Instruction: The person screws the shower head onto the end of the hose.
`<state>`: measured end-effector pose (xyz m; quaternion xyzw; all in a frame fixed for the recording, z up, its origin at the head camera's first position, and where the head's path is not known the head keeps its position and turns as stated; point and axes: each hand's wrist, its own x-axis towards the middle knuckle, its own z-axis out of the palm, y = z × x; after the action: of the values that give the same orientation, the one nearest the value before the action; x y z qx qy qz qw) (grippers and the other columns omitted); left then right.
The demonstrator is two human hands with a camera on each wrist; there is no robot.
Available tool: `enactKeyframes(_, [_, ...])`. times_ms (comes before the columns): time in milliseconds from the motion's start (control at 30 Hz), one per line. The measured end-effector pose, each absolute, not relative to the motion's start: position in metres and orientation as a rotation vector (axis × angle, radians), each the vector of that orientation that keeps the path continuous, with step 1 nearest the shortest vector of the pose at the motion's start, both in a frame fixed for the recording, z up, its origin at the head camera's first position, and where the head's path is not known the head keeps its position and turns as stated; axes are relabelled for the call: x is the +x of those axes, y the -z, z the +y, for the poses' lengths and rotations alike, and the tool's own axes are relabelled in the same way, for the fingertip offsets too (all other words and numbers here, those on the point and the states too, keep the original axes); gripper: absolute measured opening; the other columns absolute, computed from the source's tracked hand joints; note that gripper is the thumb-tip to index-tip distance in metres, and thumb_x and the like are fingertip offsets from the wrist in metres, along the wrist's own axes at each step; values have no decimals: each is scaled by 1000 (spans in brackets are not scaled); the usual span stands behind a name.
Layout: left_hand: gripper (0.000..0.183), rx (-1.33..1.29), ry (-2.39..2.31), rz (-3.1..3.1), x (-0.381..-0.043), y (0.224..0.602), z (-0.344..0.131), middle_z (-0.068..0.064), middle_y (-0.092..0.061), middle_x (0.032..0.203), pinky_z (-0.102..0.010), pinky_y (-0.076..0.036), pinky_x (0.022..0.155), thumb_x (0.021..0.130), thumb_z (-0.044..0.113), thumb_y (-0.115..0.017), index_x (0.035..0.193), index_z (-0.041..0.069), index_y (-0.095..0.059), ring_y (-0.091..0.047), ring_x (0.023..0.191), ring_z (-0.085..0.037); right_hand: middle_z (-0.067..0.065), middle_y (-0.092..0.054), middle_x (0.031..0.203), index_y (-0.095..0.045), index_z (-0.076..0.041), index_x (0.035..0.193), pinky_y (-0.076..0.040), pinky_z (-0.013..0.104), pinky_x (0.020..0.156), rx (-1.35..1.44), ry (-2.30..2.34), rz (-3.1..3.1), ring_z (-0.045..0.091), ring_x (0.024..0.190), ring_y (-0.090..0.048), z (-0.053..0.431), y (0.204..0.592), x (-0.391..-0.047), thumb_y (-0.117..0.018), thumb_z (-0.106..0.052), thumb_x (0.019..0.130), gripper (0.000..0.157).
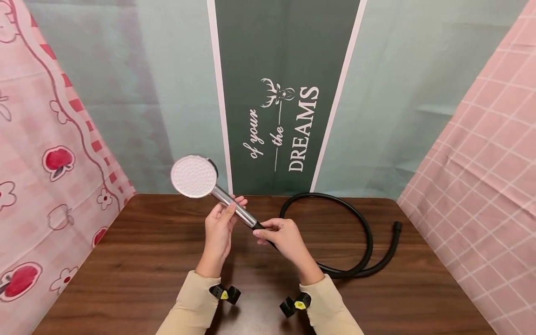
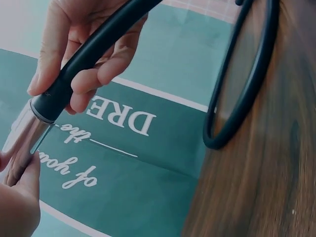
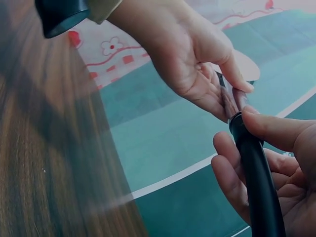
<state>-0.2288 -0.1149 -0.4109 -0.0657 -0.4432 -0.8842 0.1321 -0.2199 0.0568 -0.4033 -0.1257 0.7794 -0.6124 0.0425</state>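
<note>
A chrome shower head (image 1: 194,177) with a round white spray face is held up over the table, tilted with its face at the upper left. My left hand (image 1: 219,229) grips its silver handle (image 1: 244,215). At the handle's lower end, the black end fitting of a shower hose (image 3: 254,168) meets the chrome with no gap showing. My right hand (image 1: 284,237) pinches this fitting between thumb and fingers, as the left wrist view also shows. Whether the joint is threaded tight cannot be seen.
The black hose (image 1: 368,232) loops over the right side of the wooden table (image 1: 125,260), its free end fitting (image 1: 397,226) at the far right. A green and pale blue cloth (image 1: 289,46) hangs behind, with pink patterned cloths at both sides.
</note>
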Motion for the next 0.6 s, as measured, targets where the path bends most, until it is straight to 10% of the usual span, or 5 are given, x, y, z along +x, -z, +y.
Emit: enactKeyframes(600, [26, -137, 2585, -1299, -249, 418, -129, -2, -76, 98, -24, -59, 93, 101, 7, -55, 120, -11, -52, -74, 94, -10, 29, -73, 90, -72, 10, 100, -65, 33, 68, -427, 1894, 2286, 12, 64, -73, 42, 410, -242, -76, -11, 87, 25])
